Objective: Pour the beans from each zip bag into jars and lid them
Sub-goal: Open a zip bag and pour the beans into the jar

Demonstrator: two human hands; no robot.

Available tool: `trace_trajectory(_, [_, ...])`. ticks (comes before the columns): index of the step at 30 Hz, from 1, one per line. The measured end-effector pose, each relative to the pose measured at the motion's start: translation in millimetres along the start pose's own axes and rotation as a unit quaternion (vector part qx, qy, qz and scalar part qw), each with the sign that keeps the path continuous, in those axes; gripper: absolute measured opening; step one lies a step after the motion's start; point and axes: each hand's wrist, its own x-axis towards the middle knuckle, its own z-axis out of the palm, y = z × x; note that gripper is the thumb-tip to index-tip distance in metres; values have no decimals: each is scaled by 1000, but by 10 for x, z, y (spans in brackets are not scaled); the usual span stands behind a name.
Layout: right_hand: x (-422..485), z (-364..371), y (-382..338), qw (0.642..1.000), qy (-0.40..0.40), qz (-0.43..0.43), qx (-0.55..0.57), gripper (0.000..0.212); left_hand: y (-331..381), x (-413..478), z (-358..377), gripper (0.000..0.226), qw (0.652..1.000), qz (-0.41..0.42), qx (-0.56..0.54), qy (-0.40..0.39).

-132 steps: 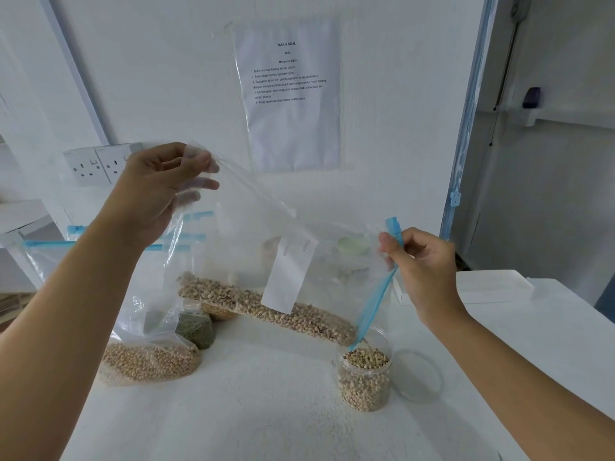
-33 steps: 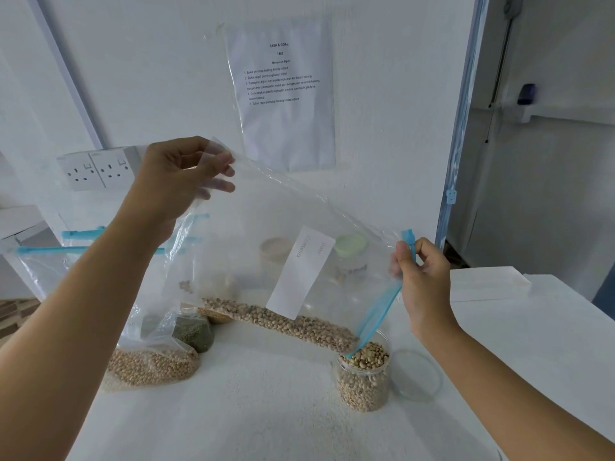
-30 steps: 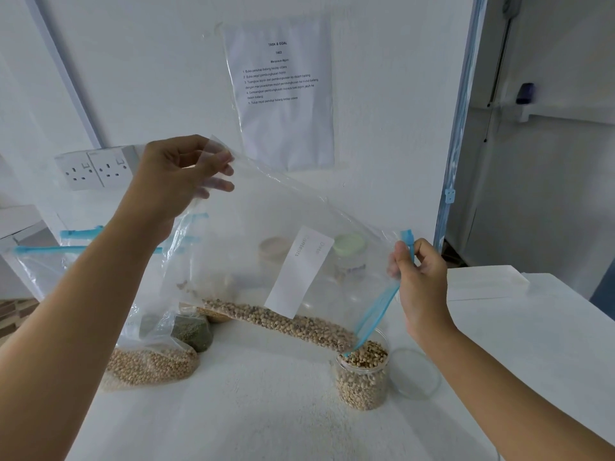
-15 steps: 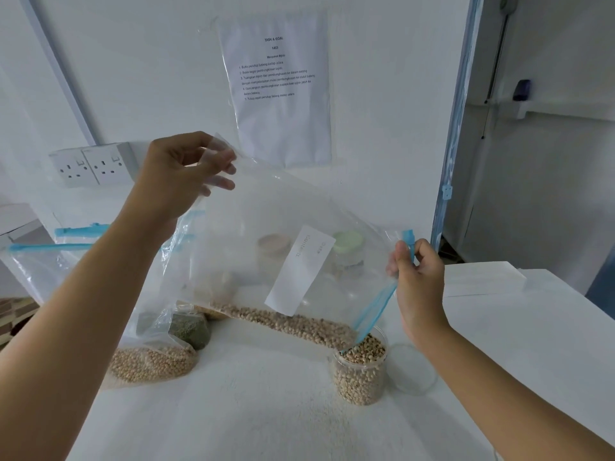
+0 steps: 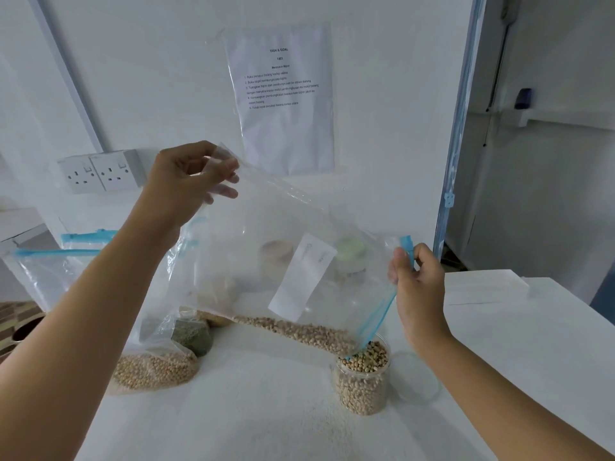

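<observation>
Our left hand [image 5: 186, 184] pinches the bag's closed corner between thumb and fingertips and holds it high. The bag [image 5: 283, 261] hangs from that hand and slopes down to the right. We judge the film thin, limp and slippery, and light, with few beans [image 5: 299, 331] along its lower fold. The corners and the stiffer zip strip look like the surest holds. The low corner of the mouth sits over the jar [image 5: 362, 384], which stands nearly full on the bench [image 5: 266, 410]; whether film touches the rim we cannot quite tell. Our right hand [image 5: 419, 287] curls on the blue zip end, above the jar. The lid [image 5: 419, 377] lies just right of the jar.
</observation>
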Motion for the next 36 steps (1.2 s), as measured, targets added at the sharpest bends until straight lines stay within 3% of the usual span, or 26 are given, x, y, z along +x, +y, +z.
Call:
trace_trajectory(26, [-19, -8, -87, 999, 36, 5, 23, 39, 218, -20, 37, 19, 997, 62, 35, 11])
trace_trajectory(36, [4, 6, -146, 999, 37, -5, 38, 41, 326, 82, 52, 12, 996, 72, 53, 2])
